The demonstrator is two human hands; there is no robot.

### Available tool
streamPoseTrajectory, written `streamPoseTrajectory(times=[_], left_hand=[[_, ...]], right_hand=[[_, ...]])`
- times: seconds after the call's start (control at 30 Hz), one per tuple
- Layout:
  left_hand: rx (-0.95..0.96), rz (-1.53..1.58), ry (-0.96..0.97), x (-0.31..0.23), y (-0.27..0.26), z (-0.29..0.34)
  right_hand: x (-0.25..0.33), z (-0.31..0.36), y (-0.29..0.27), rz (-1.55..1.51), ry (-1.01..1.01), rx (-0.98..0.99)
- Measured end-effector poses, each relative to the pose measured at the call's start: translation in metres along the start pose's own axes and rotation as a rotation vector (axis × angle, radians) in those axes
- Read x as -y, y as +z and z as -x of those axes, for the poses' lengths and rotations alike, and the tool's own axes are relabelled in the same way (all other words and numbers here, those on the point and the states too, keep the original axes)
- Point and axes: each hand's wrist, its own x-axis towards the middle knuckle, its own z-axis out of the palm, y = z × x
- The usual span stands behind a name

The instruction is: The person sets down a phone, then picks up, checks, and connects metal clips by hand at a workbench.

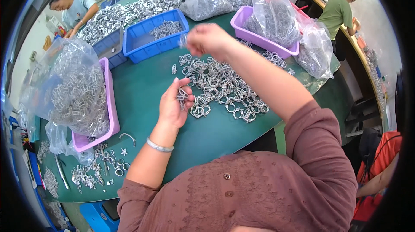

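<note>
My left hand (173, 104) is held palm up over the green table, its fingers curled round a few silver metal rings (183, 96). My right hand (208, 40) is raised by the near right corner of the blue bin (135, 41); its fingers pinch a small silver piece (183, 41), blurred, probably another ring. Between my arms spreads a loose heap of silver rings (222, 83), which look like open-frame ring blanks. One ring (174, 68) lies apart at the heap's left. Inside the blue bin a smaller mound of rings (166, 29) sits toward its right end.
On the left, a purple basket (113, 106) holds a bulging clear bag of rings (80, 98). Another purple basket (240, 22) with bags stands at the back right. Loose rings and charms (90, 173) lie near left. Metal pieces (142, 5) cover the far table; co-workers sit left and stand right.
</note>
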Motion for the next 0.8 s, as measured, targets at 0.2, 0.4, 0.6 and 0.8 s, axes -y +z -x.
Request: streamPoseTrajectory(times=[0.2,0.4,0.6,0.8], left_hand=[[-0.034,0.052,0.024,-0.012,-0.013,-0.005],[-0.196,0.106,0.205,-0.039,-0.029,-0.013],[-0.215,0.104,0.208,-0.047,-0.033,-0.014],[-0.213,0.077,0.122,-0.044,-0.026,-0.013]], right_hand=[[0.011,-0.047,0.003,0.375,-0.121,-0.184],[-0.042,-0.036,0.032,1.151,-0.344,0.188],[-0.052,-0.034,0.044,1.47,-0.484,0.29],[-0.031,-0.014,0.028,0.911,-0.492,0.211]])
